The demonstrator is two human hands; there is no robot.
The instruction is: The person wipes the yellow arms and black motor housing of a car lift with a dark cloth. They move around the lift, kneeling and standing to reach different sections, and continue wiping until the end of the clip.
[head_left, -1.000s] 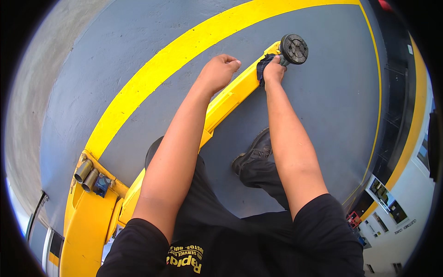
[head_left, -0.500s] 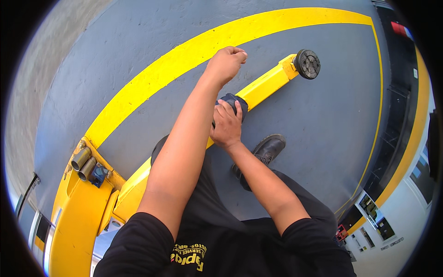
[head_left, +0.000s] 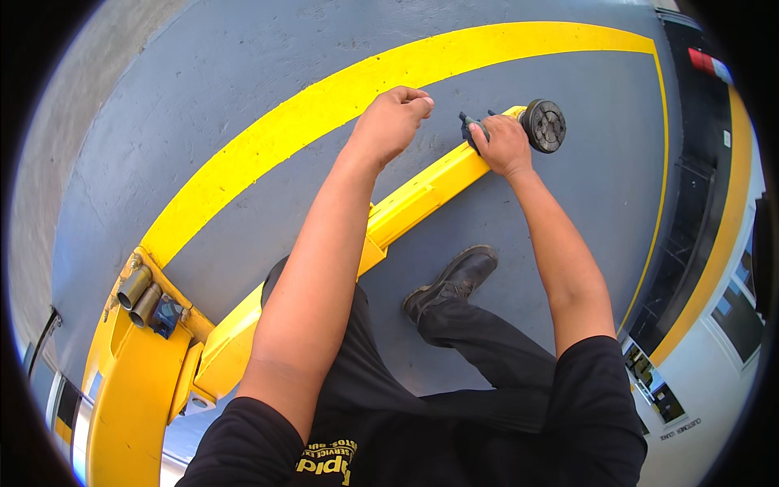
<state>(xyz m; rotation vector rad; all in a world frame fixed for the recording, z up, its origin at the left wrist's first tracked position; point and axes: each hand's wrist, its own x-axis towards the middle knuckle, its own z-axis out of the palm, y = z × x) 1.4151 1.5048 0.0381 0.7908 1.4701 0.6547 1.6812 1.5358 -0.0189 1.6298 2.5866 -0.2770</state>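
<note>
My right hand (head_left: 505, 146) presses a dark blue cloth (head_left: 471, 128) onto the far end of a yellow lift arm (head_left: 434, 180). Its fingers wrap over the cloth and the arm's top, just short of the round black rubber pad (head_left: 545, 127) at the tip. My left hand (head_left: 393, 120) hangs in the air to the left of the lift arm, fingers curled together, with nothing visible in them. Part of the cloth is hidden under my right hand.
At left stands the yellow lift base (head_left: 134, 390) with two metal cylinders (head_left: 139, 296) and a dark blue crumpled item (head_left: 166, 315). My black boot (head_left: 454, 280) is beside the lift arm on the grey floor. A yellow line (head_left: 324, 91) curves beyond.
My right hand has slid the cloth along the lift arm, away from me and to the right, from mid-arm to near the pad. My left hand has barely moved.
</note>
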